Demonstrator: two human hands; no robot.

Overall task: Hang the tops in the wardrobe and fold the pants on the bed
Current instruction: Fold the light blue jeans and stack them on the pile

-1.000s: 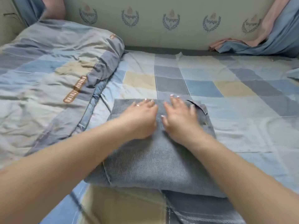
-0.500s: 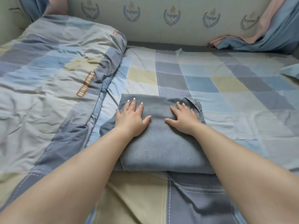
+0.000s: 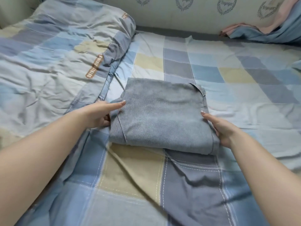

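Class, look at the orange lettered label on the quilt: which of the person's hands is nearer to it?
Left. The left hand grips the folded jeans' left edge, just below the quilt label. The right hand holds the jeans' opposite edge, farther away.

The folded pants (image 3: 162, 115) are faded blue-grey denim, the bed (image 3: 236, 88) sheet and quilt (image 3: 48, 66) are checked in blue, grey, cream and white, and the headboard (image 3: 162, 12) is off-white with grey wreath crests.
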